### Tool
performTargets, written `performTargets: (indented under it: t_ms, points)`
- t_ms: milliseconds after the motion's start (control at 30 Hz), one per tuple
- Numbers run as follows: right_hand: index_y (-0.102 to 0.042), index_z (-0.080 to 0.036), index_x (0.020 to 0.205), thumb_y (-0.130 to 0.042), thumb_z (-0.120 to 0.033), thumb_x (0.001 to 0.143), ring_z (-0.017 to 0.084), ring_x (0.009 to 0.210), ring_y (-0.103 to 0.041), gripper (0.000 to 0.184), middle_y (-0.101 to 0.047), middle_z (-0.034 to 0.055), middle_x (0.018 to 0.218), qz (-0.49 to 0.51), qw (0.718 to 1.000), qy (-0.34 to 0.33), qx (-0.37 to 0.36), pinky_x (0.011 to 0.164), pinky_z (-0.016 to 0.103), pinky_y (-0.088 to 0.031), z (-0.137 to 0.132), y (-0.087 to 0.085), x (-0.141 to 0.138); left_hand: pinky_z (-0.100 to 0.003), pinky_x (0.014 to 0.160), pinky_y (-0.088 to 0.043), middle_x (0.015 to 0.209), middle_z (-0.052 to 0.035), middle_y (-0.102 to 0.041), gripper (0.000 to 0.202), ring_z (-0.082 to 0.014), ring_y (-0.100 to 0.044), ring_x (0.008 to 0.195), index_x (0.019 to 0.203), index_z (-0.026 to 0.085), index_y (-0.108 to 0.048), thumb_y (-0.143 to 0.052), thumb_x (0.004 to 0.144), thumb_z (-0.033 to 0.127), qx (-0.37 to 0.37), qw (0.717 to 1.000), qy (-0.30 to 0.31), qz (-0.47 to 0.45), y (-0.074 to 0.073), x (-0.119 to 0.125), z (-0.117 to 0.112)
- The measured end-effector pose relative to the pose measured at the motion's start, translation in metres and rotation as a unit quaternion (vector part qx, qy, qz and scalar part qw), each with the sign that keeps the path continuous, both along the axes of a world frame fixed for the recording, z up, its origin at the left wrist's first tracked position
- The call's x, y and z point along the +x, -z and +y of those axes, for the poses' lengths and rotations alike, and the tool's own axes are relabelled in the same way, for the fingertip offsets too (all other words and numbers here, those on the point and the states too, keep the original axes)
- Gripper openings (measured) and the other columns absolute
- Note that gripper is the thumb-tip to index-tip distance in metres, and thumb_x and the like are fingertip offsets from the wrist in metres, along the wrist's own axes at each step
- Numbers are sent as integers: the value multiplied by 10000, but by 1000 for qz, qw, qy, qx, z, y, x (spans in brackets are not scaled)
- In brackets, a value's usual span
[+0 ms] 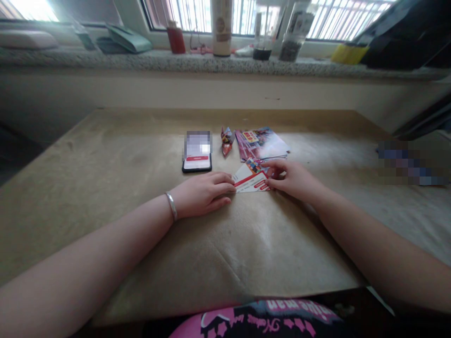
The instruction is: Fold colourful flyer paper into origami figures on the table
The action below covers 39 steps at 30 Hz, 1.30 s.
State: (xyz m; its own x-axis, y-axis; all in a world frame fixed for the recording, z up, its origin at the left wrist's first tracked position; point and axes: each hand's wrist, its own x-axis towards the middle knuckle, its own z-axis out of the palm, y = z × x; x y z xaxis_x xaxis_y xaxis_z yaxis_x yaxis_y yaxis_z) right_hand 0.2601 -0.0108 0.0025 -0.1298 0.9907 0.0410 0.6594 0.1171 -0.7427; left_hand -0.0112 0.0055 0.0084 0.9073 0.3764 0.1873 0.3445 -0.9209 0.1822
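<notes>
Nearest the camera, a strip of pink and black printed cloth is seen at the edge of the worktop, which is covered with brown paper. A silver bangle is worn on the wrist just behind the left hand. This hand is laid palm down; its grip is not closed round anything, and the fingers are kept flat and together, with the tips pressed on the left edge of the folded flyer. The flyer is thus found lying on the worktop between the two grips and touched by both. The right hand is set at its right edge, where the grip is pinched on the paper between thumb and fingers.

Just beyond the left grip a phone is laid face up with its screen lit. Beyond the flyer a small folded paper figure is stood, and just beyond the right grip a stack of printed flyers is spread. Well beyond both grips, a stone window ledge is seen, on which a red cup, a tall bottle and a jar are stood.
</notes>
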Motion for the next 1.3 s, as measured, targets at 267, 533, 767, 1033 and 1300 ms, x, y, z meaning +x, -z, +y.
performTargets:
  t_ms: [267, 533, 767, 1033, 1300]
  points:
    - [-689, -161, 1006, -642, -254, 707, 113, 588, -567, 316, -655, 9, 718, 125, 989, -44, -60, 552, 249, -478, 1, 2, 1, -394, 1002, -440, 1142, -110, -606, 300, -241, -488, 1196, 1125, 166, -598, -408, 939, 305, 24, 1000, 6, 1, -4, 0, 0]
    - [-689, -192, 780, -641, -324, 739, 167, 780, -613, 146, -664, 44, 846, 128, 986, -55, 95, 732, 327, -512, 4, 6, -2, -304, 913, -487, 1146, -118, -607, 223, -188, -573, 1074, 1031, 144, -592, -434, 911, 245, 3, 997, -23, -70, -5, 0, 0]
    - [-703, -211, 773, -613, -294, 777, 160, 765, -599, 122, -644, 40, 812, 78, 980, -83, 162, 714, 308, -493, 12, 10, 7, -308, 857, -491, 1032, -80, -654, 226, -178, -599, 971, 1011, 169, -630, -438, 893, 183, -12, 999, 18, -46, -3, 2, 3]
    - [-702, -205, 775, -491, -252, 865, 183, 835, -607, 235, -669, 59, 844, -45, 964, -215, 148, 799, 336, -476, 7, -7, 22, -327, 920, -477, 1115, -65, -648, 272, -178, -574, 1050, 1099, 216, -643, -434, 925, 211, 2, 999, 33, -40, -1, 1, 4]
    - [-701, -213, 933, -619, -346, 812, 222, 936, -595, 198, -633, 91, 998, -170, 948, -178, 202, 858, 379, -483, 4, -1, 9, -496, 1086, -316, 1323, -70, -538, 333, -266, -431, 1266, 1191, 237, -584, -523, 878, 334, 72, 997, -34, -23, -1, 0, 5]
